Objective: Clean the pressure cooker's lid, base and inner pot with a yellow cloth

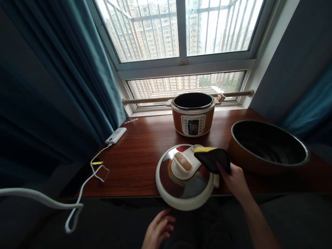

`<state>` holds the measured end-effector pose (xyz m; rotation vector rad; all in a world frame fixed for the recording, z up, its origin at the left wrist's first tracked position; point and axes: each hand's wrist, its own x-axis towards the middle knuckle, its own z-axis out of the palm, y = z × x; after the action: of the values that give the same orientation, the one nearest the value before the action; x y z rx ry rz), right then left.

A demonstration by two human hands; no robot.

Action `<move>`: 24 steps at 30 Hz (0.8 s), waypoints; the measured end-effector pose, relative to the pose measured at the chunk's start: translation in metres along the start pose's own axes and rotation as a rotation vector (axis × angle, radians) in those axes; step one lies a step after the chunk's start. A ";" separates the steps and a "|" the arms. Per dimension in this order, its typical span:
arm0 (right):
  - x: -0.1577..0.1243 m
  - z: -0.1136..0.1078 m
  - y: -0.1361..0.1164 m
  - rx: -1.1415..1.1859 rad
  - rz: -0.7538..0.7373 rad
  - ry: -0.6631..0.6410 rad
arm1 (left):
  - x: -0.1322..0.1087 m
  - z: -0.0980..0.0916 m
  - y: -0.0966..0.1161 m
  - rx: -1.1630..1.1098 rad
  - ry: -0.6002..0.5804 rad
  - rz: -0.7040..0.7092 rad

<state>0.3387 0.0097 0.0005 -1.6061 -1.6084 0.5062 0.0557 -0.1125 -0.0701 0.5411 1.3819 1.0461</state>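
My right hand [236, 180] grips a dark cloth [214, 159] with a yellow edge, above the right side of the cooker lid [192, 188]. The lid is round, shiny and white-rimmed, with a tan knob [183, 161] on top; its near rim reaches past the table's front edge. Just below that rim is my left hand [160, 230], fingers apart and holding nothing; whether a fingertip touches the lid I cannot tell. Behind the lid stands the orange-brown electric pressure cooker [193, 119], lidless, with a dark inner pot showing at its top.
A large dark pot [269, 145] stands at the right of the reddish wooden table [140, 155]. At the left lie a white power bank [116, 135] and its white cable [84, 186]. A window with a rail [150, 100] is behind, beside blue curtains [85, 69].
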 end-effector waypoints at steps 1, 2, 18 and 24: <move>-0.019 0.004 -0.006 0.026 -0.055 0.017 | -0.002 -0.002 0.003 0.070 0.036 0.068; -0.038 0.012 -0.012 0.028 -0.119 0.014 | -0.005 -0.004 0.007 0.146 0.083 0.153; -0.099 0.096 -0.105 0.843 0.048 -0.545 | -0.012 0.029 0.032 1.072 0.147 1.286; -0.061 0.072 -0.086 0.673 0.032 -0.207 | 0.024 0.010 0.015 1.374 0.113 1.284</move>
<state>0.2220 -0.0418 0.0064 -1.0920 -1.3461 1.1230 0.0578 -0.0828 -0.0688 2.6392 1.6977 0.8597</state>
